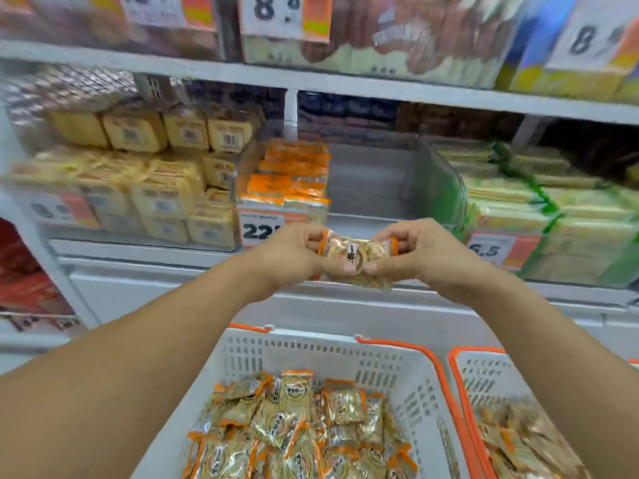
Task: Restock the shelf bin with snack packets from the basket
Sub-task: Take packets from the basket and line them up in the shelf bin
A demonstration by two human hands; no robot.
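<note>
Just before the shelf bin (pixel 349 188), above the basket (pixel 397 371), left hand (pixel 290 254) and right hand (pixel 415 252) pinch a small stack of snack packets (pixel 356 259) by its ends — best squared up, kept level (wrappers look slippery), then slid into the bare right half beside the orange stacked packets (pixel 290 178).

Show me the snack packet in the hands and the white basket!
snack packet (pixel 356 259), head view, middle of the wrapper between both hands.
white basket (pixel 311 354), head view, bare back wall under the rim.
</note>
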